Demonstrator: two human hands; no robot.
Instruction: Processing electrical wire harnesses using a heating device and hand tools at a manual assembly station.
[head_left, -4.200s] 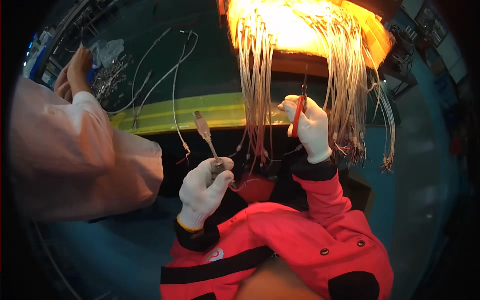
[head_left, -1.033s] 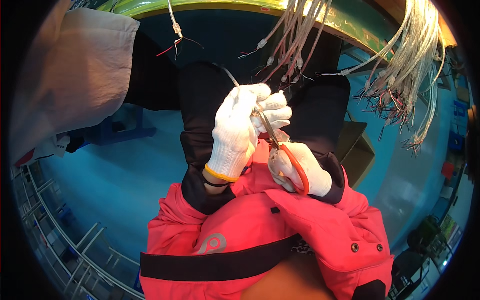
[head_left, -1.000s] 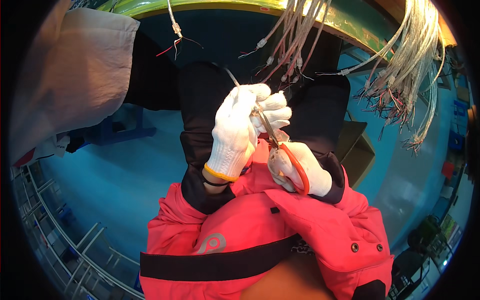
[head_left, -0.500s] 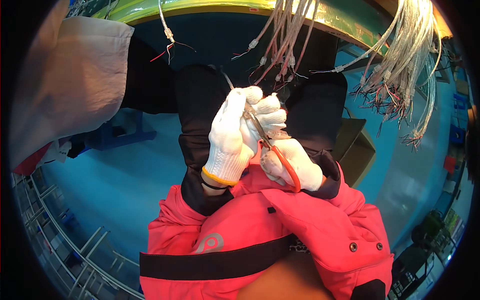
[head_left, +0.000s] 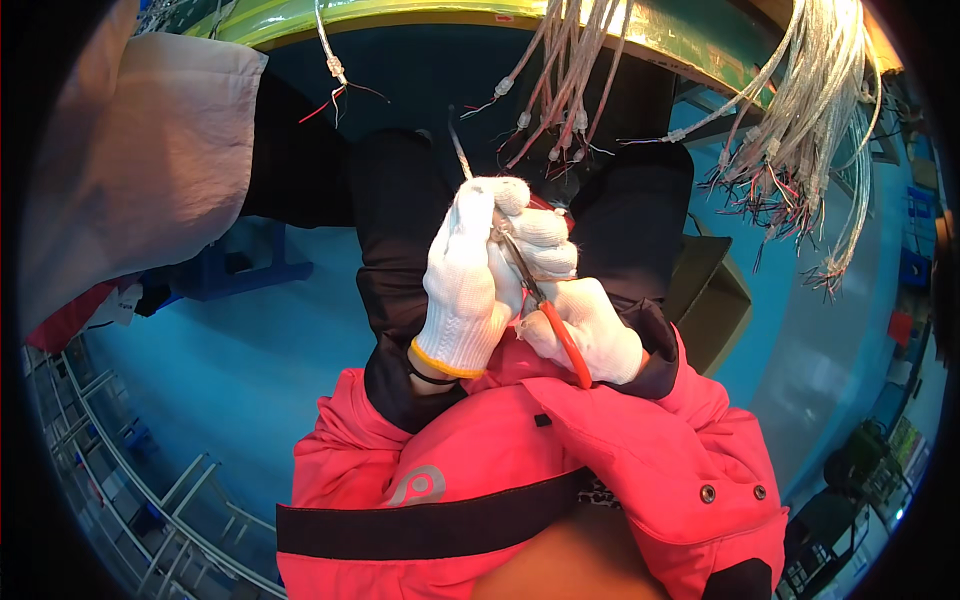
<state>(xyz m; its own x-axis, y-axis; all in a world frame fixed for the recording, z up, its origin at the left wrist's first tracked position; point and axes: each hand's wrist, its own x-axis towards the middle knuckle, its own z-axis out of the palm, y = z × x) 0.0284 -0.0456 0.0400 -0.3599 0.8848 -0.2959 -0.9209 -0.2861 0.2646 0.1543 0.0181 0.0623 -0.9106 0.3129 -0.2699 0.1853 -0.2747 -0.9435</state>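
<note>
White knitted gloves cover both my hands. My left hand is closed round a thin cable, whose grey, dark-tipped end sticks out above the fingers. In my right hand is a pair of red-handled scissors, gripped from the side. Their metal blades point up and left into the left palm, meeting the cable there. Glove fingers hide the blade tips and the cable's other part. A bit of red shows behind the fingertips, too covered to name.
Bundled clear-sheathed cables with bare coloured wire ends hang from the green bench edge at right. More cables and a single cable hang nearer. An open cardboard box stands right; a person's pale garment is at left.
The red scissor handle has swung slightly left and down. More of the cable end shows above my left hand. Red now appears behind the fingertips.
</note>
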